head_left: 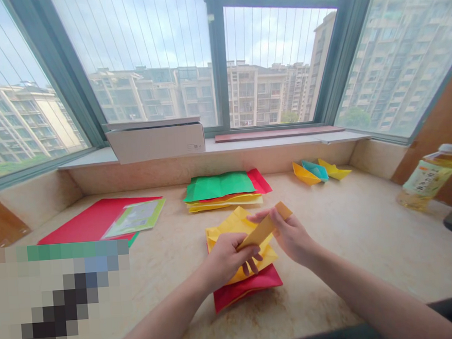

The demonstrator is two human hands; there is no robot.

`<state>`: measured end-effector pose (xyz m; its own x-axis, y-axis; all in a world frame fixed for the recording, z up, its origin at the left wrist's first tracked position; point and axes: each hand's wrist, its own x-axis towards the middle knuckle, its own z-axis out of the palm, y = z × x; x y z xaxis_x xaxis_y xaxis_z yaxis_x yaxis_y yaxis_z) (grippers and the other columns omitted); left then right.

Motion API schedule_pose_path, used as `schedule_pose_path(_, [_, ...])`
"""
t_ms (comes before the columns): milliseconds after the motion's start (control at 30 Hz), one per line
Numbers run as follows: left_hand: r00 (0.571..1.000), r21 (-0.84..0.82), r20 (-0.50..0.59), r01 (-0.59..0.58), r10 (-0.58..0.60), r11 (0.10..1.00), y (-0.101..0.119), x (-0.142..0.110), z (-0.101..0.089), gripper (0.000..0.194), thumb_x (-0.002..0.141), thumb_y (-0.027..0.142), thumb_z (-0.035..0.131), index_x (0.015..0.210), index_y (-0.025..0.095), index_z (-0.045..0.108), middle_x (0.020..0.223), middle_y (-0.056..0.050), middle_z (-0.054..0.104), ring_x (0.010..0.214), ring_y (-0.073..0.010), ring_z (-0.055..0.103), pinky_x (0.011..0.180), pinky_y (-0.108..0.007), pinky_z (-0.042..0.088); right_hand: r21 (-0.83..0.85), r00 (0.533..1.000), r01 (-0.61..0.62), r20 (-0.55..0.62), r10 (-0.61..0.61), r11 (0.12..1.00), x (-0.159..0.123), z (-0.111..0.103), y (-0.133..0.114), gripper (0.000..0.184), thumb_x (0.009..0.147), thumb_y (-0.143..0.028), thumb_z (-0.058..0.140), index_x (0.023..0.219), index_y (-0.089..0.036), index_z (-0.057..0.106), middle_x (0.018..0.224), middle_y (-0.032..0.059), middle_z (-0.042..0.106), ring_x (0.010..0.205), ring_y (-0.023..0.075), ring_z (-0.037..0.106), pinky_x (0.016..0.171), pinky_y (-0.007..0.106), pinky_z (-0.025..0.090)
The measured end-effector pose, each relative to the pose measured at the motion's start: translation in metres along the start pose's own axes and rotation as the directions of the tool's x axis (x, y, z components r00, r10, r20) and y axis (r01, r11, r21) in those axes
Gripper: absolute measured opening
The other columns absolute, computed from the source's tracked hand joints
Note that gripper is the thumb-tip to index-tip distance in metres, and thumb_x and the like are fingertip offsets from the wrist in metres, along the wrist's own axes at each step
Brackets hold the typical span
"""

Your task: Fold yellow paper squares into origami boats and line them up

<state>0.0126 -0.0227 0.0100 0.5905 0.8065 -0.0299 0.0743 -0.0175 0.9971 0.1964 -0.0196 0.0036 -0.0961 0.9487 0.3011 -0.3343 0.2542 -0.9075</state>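
Pinching lower end of folded yellow paper strip (264, 229) with left hand (226, 259), fingers curled shut | strip's long axis rising up-right above yellow-and-red sheet stack (246, 286) | right hand (290, 234) gripping upper end, fingers closed on it

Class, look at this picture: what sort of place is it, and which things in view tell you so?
Probably a room in a high-rise flat, used for paper craft: a stone bay-window ledge, apartment blocks outside, stacked coloured paper sheets and three folded paper boats.
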Motion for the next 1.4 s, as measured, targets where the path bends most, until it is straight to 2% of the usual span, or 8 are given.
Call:
schedule_pose_path(100, [1.000, 0.033, -0.018, -0.014, 0.015, 0.999, 0.001, 0.000, -0.001, 0.028, 0.082, 0.038, 0.067, 0.075, 0.011, 0.064, 0.072, -0.006, 0.069, 0.057, -0.0146, 0.066, 0.050, -0.023, 0.049, 0.062, 0.996, 0.070, -0.057, -0.066, 0.996, 0.003, -0.003, -0.003, 0.042, 0.091, -0.060, 0.053, 0.089, -0.024, 0.075, 0.096, 0.0071, 0.078, 0.095, 0.0237, 0.072, 0.093, 0.040, 0.050])
schedule_pose_path(333, [0.999, 0.105, -0.026, -0.032, 0.035, 0.994, -0.001, -0.002, -0.002, 0.041, 0.085, 0.051, 0.062, 0.079, 0.010, 0.065, 0.064, -0.004, 0.064, 0.052, -0.0141, 0.065, 0.048, -0.022, 0.049, 0.041, 0.989, 0.142, 0.044, -0.143, 0.989, 0.004, -0.006, 0.001, 0.040, 0.095, -0.056, 0.051, 0.096, -0.023, 0.074, 0.101, 0.0086, 0.078, 0.102, 0.0263, 0.070, 0.098, 0.045, 0.048])
schedule_pose_path(500, [0.998, 0.013, 0.002, -0.058, 0.058, 0.998, 0.003, -0.003, 0.004, 0.046, 0.087, 0.055, 0.059, 0.075, 0.011, 0.062, 0.063, -0.002, 0.062, 0.046, -0.0102, 0.059, 0.046, -0.020, 0.047, -0.039, 0.988, -0.020, 0.151, 0.025, 0.999, -0.004, -0.001, 0.002, 0.043, 0.090, -0.057, 0.058, 0.115, -0.024, 0.069, 0.118, 0.0107, 0.073, 0.108, 0.0277, 0.067, 0.094, 0.046, 0.051])
schedule_pose_path(600, [0.998, 0.017, 0.001, -0.070, 0.070, 0.997, 0.002, -0.001, 0.004, 0.044, 0.087, 0.053, 0.061, 0.076, 0.011, 0.063, 0.068, -0.004, 0.065, 0.046, -0.0096, 0.059, 0.046, -0.020, 0.048, -0.165, 0.968, -0.102, 0.211, 0.136, 0.981, -0.008, 0.004, 0.003, 0.044, 0.086, -0.057, 0.063, 0.112, -0.023, 0.072, 0.116, 0.0113, 0.073, 0.100, 0.0271, 0.069, 0.088, 0.045, 0.053])
schedule_pose_path(767, [0.997, -0.006, 0.059, -0.051, 0.051, 0.999, 0.001, -0.002, 0.000, 0.045, 0.087, 0.055, 0.059, 0.076, 0.011, 0.061, 0.071, -0.006, 0.068, 0.046, -0.0099, 0.061, 0.042, -0.018, 0.043, -0.109, 0.999, 0.003, 0.051, 0.003, 0.994, -0.001, -0.002, 0.000, 0.046, 0.092, -0.059, 0.052, 0.099, -0.020, 0.075, 0.101, 0.0104, 0.077, 0.097, 0.0263, 0.071, 0.092, 0.044, 0.051])
schedule_pose_path(967, [0.992, -0.043, 0.124, -0.035, 0.040, 0.998, 0.004, -0.003, -0.001, 0.048, 0.086, 0.060, 0.057, 0.081, 0.012, 0.057, 0.077, -0.008, 0.071, 0.048, -0.0124, 0.065, 0.040, -0.018, 0.042, -0.058, 0.986, 0.129, -0.095, -0.134, 0.990, 0.005, -0.009, -0.009, 0.043, 0.094, -0.057, 0.050, 0.090, -0.021, 0.074, 0.092, 0.0091, 0.079, 0.092, 0.0261, 0.073, 0.090, 0.042, 0.052])
schedule_pose_path(1133, [0.990, -0.035, 0.142, -0.014, 0.019, 0.999, 0.006, -0.005, -0.001, 0.048, 0.086, 0.060, 0.057, 0.081, 0.012, 0.058, 0.077, -0.009, 0.072, 0.050, -0.0132, 0.066, 0.042, -0.019, 0.044, -0.048, 0.985, 0.133, -0.105, -0.137, 0.990, 0.001, -0.005, -0.007, 0.044, 0.095, -0.056, 0.048, 0.090, -0.020, 0.073, 0.090, 0.0094, 0.079, 0.090, 0.0265, 0.074, 0.087, 0.041, 0.053])
schedule_pose_path(1400, [0.997, 0.018, 0.075, 0.022, -0.023, 1.000, 0.001, -0.005, -0.005, 0.037, 0.084, 0.049, 0.065, 0.082, 0.012, 0.059, 0.074, -0.006, 0.072, 0.049, -0.0114, 0.065, 0.044, -0.018, 0.043, -0.046, 0.981, 0.080, -0.171, -0.087, 0.996, 0.007, -0.012, -0.007, 0.047, 0.093, -0.061, 0.050, 0.099, -0.020, 0.070, 0.084, 0.0097, 0.079, 0.091, 0.0274, 0.074, 0.082, 0.040, 0.055])
